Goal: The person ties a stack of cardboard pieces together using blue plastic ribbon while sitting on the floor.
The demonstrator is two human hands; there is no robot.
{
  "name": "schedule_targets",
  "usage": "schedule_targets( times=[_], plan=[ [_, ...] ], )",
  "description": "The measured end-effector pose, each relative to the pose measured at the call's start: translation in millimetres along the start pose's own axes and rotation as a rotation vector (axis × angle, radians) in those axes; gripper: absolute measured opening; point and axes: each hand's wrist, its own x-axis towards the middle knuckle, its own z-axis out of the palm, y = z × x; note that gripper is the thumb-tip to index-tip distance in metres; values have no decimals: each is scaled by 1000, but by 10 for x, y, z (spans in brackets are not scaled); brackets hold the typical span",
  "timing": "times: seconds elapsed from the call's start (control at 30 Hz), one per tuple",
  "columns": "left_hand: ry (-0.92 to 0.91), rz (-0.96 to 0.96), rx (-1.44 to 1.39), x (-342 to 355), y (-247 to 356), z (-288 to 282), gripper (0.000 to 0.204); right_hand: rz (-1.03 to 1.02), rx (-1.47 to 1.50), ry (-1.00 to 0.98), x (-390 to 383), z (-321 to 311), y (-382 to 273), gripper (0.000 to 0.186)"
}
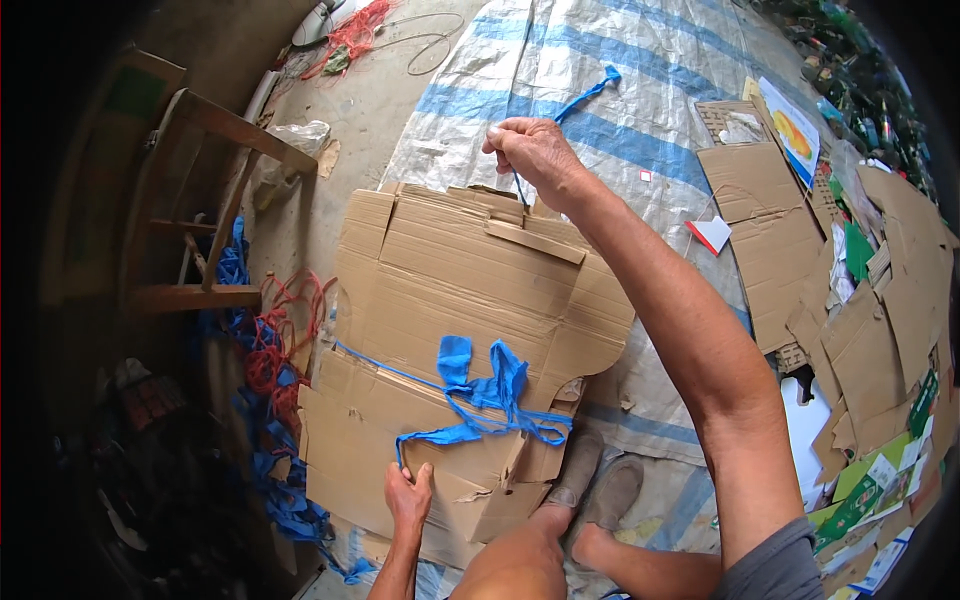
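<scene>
A stack of flattened brown cardboard (430, 290) lies in front of me, crossed by blue plastic strapping (480, 395) bunched loosely on top. My left hand (408, 490) is closed on one end of the blue strapping near the stack's lower part. My right hand (525, 150) is raised above the stack's far edge, pinched on another blue strand, which hangs down to the cardboard; a further length lies behind it on the striped tarp (640, 90). My bare legs and shoes (610, 500) are beside the stack at the bottom.
Loose cardboard and paper scraps (840, 330) pile up on the right, with bottles (885, 125) behind. At left stand a wooden frame (225, 295) and tangled red and blue strapping (275, 355). Red netting (355, 30) lies on the floor at the back left.
</scene>
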Motion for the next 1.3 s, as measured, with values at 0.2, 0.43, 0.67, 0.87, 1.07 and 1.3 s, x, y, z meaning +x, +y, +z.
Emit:
schedule_targets(
  times=[0.2, 0.43, 0.67, 0.87, 1.07, 1.3],
  plan=[
    [70, 67, -27, 21, -134, 82, 46, -29, 8, 70, -410, 175, -283, 18],
    [71, 91, 2, 58, -203, 111, 47, -118, -81, 108, -1001, 178, -639, 20],
    [-5, 60, -84, 86, -264, 69, 49, -188, -69, 116, -1593, 83, -1024, 21],
    [-61, 23, -332, 35, -348, -64, 43, -213, -51, 117, -2202, 17, -1452, 21],
    [-115, -233, -679, -361, -106, -598, 38, -296, 9, 135, -2674, -242, -1604, 29],
    [98, -153, -860, -806, -252, -1330, 41, -368, 9, 264, -3416, -547, -1629, 21]
  ],
)
